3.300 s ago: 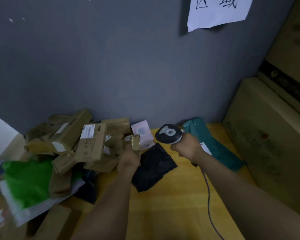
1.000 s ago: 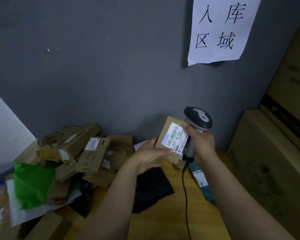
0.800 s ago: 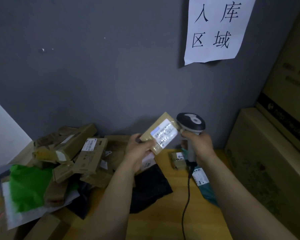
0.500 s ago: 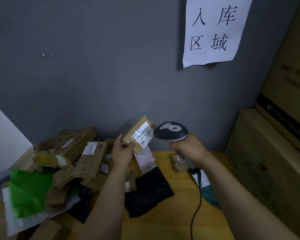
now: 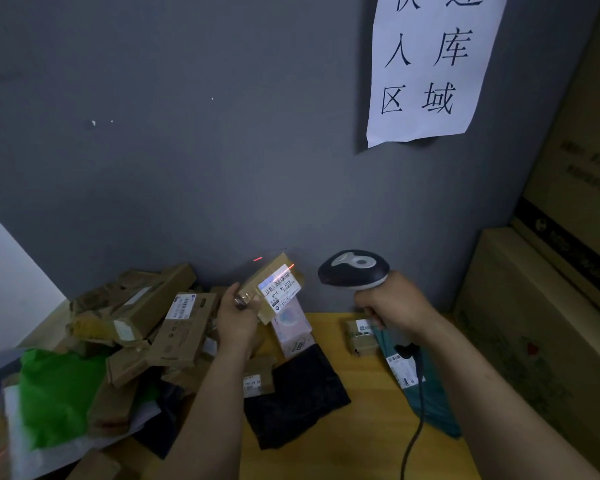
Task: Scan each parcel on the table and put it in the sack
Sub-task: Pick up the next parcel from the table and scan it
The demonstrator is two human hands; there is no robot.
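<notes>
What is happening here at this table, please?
A person is scanning a parcel. The left hand holds a small brown box up off the table, its label turned toward the handheld scanner that the right hand grips. A red scan line lies across the label's barcode. A pile of parcels waits on the left side of the table. No sack is in view.

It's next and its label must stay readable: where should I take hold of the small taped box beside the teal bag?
Probably pinch the small taped box across its front and back faces, coming from above-left: its label faces up, and the teal bag crowds its right.
</notes>
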